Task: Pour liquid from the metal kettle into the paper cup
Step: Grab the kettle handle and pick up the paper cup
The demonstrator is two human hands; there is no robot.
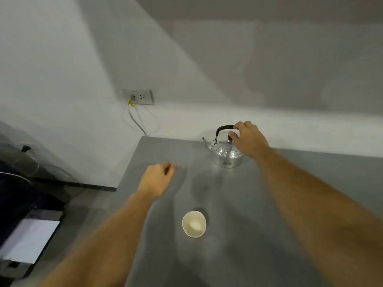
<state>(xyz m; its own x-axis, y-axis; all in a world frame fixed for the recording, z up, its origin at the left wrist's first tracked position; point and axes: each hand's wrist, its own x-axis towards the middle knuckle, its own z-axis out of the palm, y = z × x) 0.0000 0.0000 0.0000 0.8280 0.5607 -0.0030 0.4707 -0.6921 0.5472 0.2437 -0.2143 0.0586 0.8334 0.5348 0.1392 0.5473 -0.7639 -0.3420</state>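
Shiny round metal kettle (227, 155) with a black arched handle (222, 129) stands upright at the far side of a grey tabletop (269, 224), its spout pointing left, as a person's right hand (247, 139) curls its fingers (240, 126) over the handle's right end, the thumb near the lid knob. The left hand (156, 179) hovers low over the table with fingers loosely bent, holding nothing. A white paper cup (194, 224) stands upright nearer the camera, well apart from both.
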